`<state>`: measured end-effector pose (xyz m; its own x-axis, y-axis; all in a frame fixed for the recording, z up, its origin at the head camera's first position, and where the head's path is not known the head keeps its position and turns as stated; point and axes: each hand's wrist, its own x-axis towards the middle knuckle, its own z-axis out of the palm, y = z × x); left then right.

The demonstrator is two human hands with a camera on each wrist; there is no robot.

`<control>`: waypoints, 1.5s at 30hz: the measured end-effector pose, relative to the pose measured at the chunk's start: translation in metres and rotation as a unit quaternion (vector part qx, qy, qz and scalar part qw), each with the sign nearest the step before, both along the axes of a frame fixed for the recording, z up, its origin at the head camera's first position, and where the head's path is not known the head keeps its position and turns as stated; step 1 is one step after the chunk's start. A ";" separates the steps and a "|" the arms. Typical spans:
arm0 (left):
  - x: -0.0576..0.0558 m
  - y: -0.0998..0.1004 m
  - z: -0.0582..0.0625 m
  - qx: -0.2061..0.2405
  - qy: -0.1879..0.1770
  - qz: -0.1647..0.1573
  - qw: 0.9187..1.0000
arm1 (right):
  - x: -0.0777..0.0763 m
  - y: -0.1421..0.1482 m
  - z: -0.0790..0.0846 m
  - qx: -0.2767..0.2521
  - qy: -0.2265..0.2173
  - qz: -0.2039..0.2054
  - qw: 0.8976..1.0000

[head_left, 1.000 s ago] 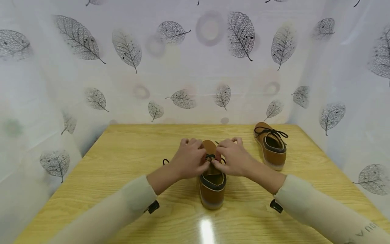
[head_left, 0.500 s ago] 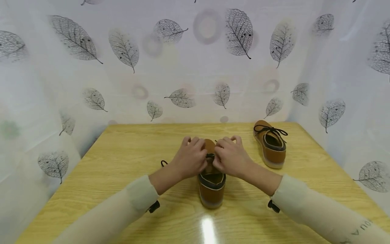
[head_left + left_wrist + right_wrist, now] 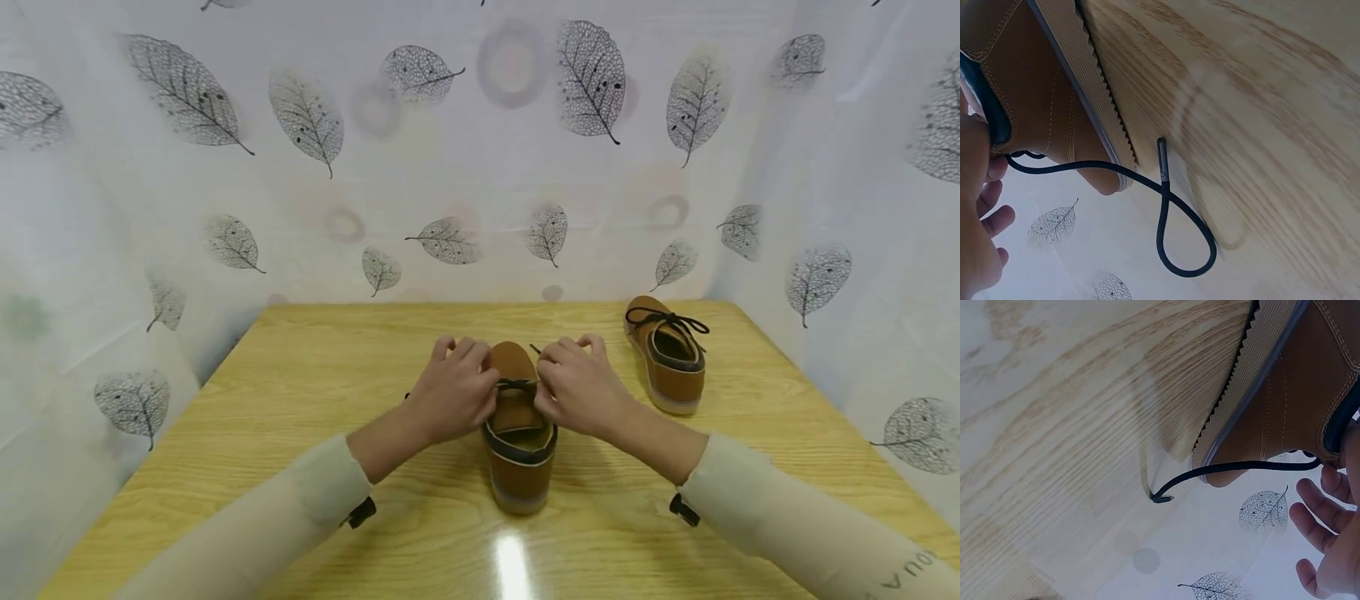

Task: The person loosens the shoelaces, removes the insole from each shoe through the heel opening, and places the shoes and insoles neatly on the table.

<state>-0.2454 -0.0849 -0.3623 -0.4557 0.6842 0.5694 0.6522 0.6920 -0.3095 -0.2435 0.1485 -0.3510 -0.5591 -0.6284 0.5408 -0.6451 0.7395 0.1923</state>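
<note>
A brown leather shoe with a dark collar sits upright mid-table, its toe pointing away from me. My left hand pinches one black shoelace at the left of the shoe's opening. Beyond those fingers, the left wrist view has the lace's free end curling into a loop on the tabletop, its tip pointing back toward the sole. My right hand pinches the lace on the other side, and that loose end runs down to the table. Between both hands, crossed lace lies over the tongue; fingertips are partly hidden in the head view.
A matching brown shoe, its black lace tied in a bow, stands toward the back right of the wooden table. A pale curtain printed with leaves hangs behind and along both sides.
My hands first closed in on the lace near the middle, then drew apart, the left moving left and the right slightly right. The lace now stretches between them. Both shoes stay put.
</note>
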 end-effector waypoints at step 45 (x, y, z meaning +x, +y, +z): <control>0.017 0.001 0.011 0.021 -0.105 -0.006 0.994 | 0.008 -0.003 -0.010 -0.093 -0.051 0.036 0.994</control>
<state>-0.2287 -0.0836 -0.3515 -0.5587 0.6682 0.4912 0.7080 0.6928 -0.1371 -0.2357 0.1456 -0.3605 -0.5746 -0.5628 0.5942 -0.7061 0.7081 -0.0121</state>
